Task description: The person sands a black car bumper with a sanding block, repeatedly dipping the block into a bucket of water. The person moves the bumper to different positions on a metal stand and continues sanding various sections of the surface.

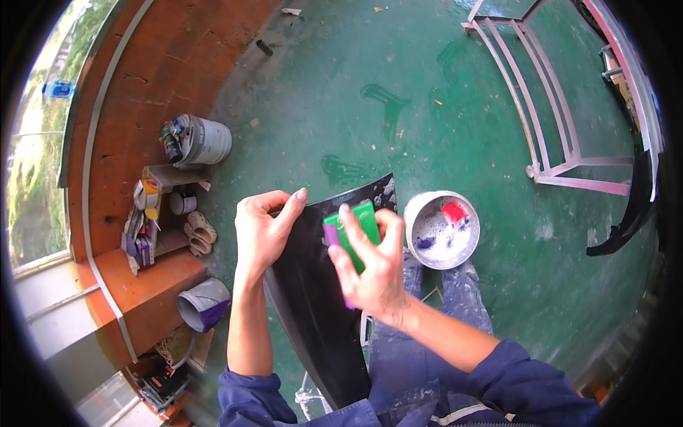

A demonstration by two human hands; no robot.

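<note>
A long, glossy black panel [313, 306] slants across my lap, its far end wide and spotted with suds. My left hand [263, 231] grips the panel's left edge near that end, thumb over the top and the other fingers out of sight behind it. In my right hand [373, 267] is a green and purple sponge block [361, 226], pressed on the panel's wet surface with the fingers spread over it. Right of the panel a white bucket [472, 252] holds foamy water, with a red block [453, 211] and a dark blue piece [425, 243] in it.
A pale metal rack [541, 107] stands at the far right, near a curved black part [619, 238]. Along the brick wall at left are a bucket of cans [210, 142], a small shelf [171, 178], clogs [200, 231] and a tipped bucket [203, 304]. Wet patches mark the green floor [320, 92].
</note>
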